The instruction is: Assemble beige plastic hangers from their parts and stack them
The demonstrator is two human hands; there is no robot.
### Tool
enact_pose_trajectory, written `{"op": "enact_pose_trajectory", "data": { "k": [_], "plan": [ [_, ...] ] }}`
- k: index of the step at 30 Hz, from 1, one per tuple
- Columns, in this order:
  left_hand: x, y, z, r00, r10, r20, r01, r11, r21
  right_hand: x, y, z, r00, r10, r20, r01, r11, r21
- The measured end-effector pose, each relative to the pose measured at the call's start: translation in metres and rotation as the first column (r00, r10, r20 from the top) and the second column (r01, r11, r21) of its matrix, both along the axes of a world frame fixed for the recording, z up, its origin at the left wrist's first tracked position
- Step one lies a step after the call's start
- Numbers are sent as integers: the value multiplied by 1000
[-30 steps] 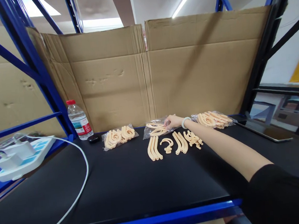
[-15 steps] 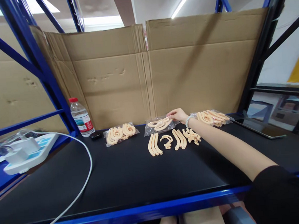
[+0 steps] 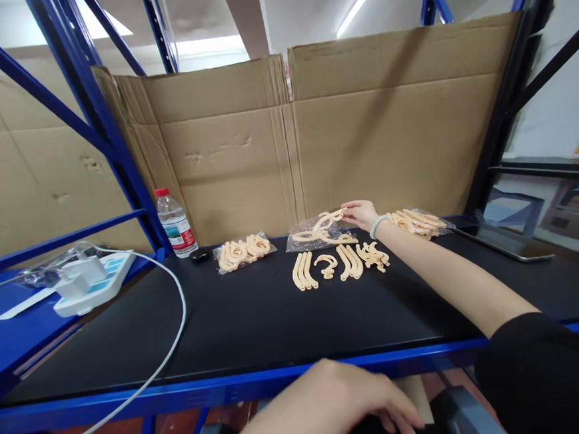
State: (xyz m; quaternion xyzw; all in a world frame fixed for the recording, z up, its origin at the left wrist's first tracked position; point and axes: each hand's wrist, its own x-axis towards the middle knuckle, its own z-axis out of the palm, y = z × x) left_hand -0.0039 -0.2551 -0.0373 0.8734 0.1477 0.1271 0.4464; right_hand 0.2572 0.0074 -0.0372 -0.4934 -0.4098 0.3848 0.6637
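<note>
At the back of the table, my right hand [image 3: 362, 212] pinches the end of a curved cream piece [image 3: 334, 217], raised just over a clear plastic bag [image 3: 296, 246] on which more curved pieces lie. In front, a row of slim curved strips [image 3: 304, 271], a few hooked pieces [image 3: 326, 265], a second row of strips [image 3: 350, 262] and a pile of small pieces [image 3: 374, 257] are laid out. My left hand [image 3: 334, 404] hovers by the table's front edge, fingers loosely bent and apart, with nothing visible in it.
Filled bags of cream pieces lie at left [image 3: 243, 252] and right [image 3: 415, 223]. A water bottle [image 3: 176, 224] stands back left by a small black object [image 3: 200, 255]. A white cable [image 3: 183, 312] runs from a power strip [image 3: 99, 284]. A dark tablet-like slab [image 3: 507, 243] lies right. Cardboard [image 3: 388, 135] walls the back.
My right hand has lifted a curved piece up from the middle bag and shifted slightly right. My left hand has come into view at the bottom. The camera view has moved somewhat.
</note>
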Motion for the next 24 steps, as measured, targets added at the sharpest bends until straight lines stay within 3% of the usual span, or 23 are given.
{"op": "enact_pose_trajectory", "data": {
  "k": [2, 5, 10, 15, 19, 24],
  "plan": [
    [-8, 5, 23, 994, 99, 50, -101, 994, 44, 7, -3, 2, 997, -59, -46, 61, 996, 59],
    [-19, 26, 41, 965, 236, 116, -244, 968, 52, 18, -9, 8, 984, -149, -100, 163, 975, 149],
    [-26, 80, 53, 897, 406, 177, -396, 914, -92, 33, -25, 29, 960, -235, -150, 271, 914, 302],
    [-7, 129, 53, 734, 647, 208, -607, 762, -225, 16, -52, 43, 988, -89, -124, 138, 867, 478],
    [4, 153, 39, 723, 641, 256, -504, 744, -439, -18, -76, 40, 990, 96, -102, -33, 870, 493],
    [2, 161, 20, 729, 582, 360, -388, 785, -484, -57, -99, 29, 976, 214, -47, -172, 880, 442]
  ]
}}
